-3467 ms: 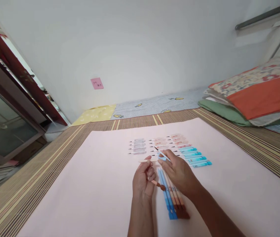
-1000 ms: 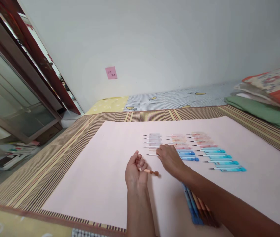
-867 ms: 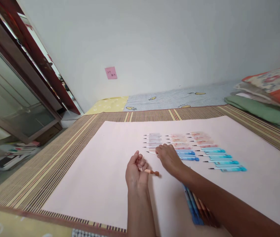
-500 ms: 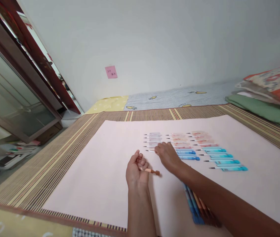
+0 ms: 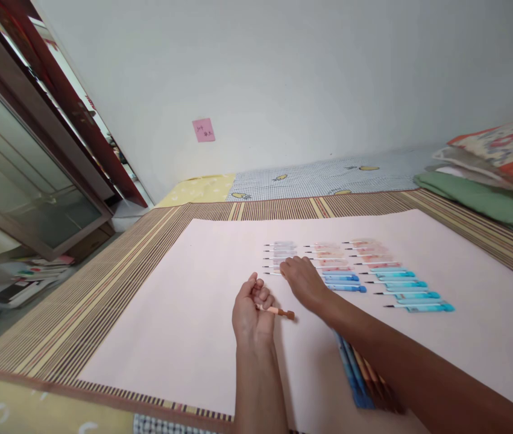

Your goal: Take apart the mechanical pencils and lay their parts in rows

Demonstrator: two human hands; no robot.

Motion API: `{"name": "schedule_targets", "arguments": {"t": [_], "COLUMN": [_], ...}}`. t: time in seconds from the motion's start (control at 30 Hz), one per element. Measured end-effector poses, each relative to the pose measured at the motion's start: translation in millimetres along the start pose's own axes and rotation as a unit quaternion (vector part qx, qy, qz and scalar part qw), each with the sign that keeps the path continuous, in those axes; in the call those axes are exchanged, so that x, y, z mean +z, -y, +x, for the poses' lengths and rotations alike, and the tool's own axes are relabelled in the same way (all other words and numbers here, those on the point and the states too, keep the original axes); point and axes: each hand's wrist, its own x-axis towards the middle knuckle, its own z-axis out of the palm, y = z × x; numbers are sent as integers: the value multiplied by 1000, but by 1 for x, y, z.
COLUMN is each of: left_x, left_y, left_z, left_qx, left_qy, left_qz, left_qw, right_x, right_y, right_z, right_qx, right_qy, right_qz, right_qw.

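Note:
My left hand [image 5: 252, 307], palm up with curled fingers, holds a pen [image 5: 283, 313] with a pale orange barrel and brown end. Just right of it, my right hand [image 5: 304, 280] reaches over the white sheet with its fingers pinched on a thin white stick with a dark point, like a pen refill [image 5: 273, 274]. That refill lies at the near end of a column of similar refills and grey barrels [image 5: 282, 253]. Peach barrels [image 5: 328, 254], blue barrels [image 5: 345, 289] and turquoise barrels [image 5: 430, 308] lie in rows, with dark-tipped refills beside them.
Blue and brown pens [image 5: 355, 380] lie together under my right forearm. The white sheet [image 5: 161, 325] lies on a striped mat [image 5: 79, 313]. Folded cloths and a cushion [image 5: 509, 169] are at the right. A wall with a pink note [image 5: 204, 129] stands behind.
My right hand has shifted slightly left and away from me, and the refill's tip has moved with it into line with the column. My left hand keeps its hold on the brown-ended pen.

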Motion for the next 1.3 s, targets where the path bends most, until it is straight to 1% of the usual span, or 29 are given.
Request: {"name": "schedule_targets", "arguments": {"t": [0.23, 0.43, 0.5, 0.6, 0.7, 0.77, 0.9, 1.07, 1.3], "left_x": [-1, 0, 1, 0, 0, 0, -1, 0, 1], "left_y": [0, 0, -1, -2, -2, -1, -1, -1, -1], "left_z": [0, -1, -1, -1, -1, 0, 0, -1, 0], "left_qx": [3, 1, 2, 4, 2, -2, -17, 3, -1], "left_qy": [-15, -15, -19, -17, -11, -8, -6, -12, -11], "left_qz": [0, -2, -3, -4, -6, -3, 11, -2, -6], "left_qw": [1000, 1000, 1000, 1000, 1000, 1000, 1000, 1000, 1000], "right_x": [3, -8, -15, -26, -32, -32, -24, -14, -12], "right_y": [2, 6, -1, -20, -38, -43, -32, -13, -6], "right_z": [3, 6, 5, 1, -9, -16, -23, -17, -9], "right_qx": [15, 18, 29, 50, 62, 63, 42, 16, 18], "right_qy": [1, 9, 4, 3, 20, 33, 46, 51, 59], "right_qz": [1, 17, 23, 28, 32, 32, 20, -12, -37], "right_qw": [1000, 1000, 999, 998, 997, 997, 998, 998, 997]}}
